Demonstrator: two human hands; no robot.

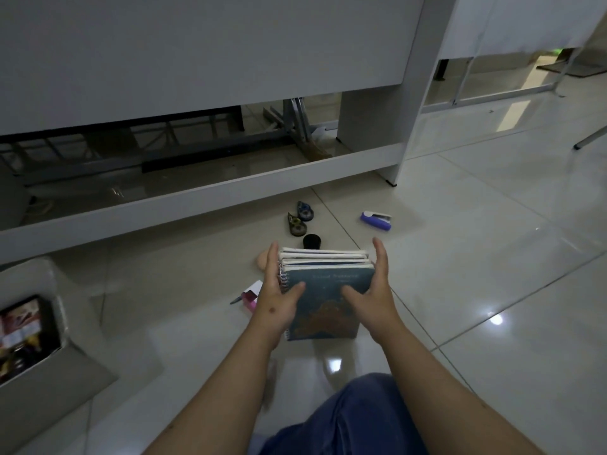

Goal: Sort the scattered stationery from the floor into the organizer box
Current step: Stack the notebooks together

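A stack of spiral notebooks (328,290) with a dark blue cover stands on edge at mid-frame, just above the floor. My left hand (276,297) grips its spiral side, thumb on the cover. My right hand (374,290) grips the opposite side, thumb also on the cover. Beyond the stack, on the tiles, lie two correction tape dispensers (300,218), a purple stapler (376,220) and a black cylinder (312,242). A peach-coloured item (264,261) peeks out behind my left fingers. A pink and white small box (251,295) and a pen (236,300) lie to the left. The organizer box (49,270) stands at far left.
A white desk panel (197,198) and its leg (400,159) run across the floor behind the items. The organizer box holds several things, and a grey flap (59,382) lies beside it. My knee in blue jeans (345,421) is at the bottom.
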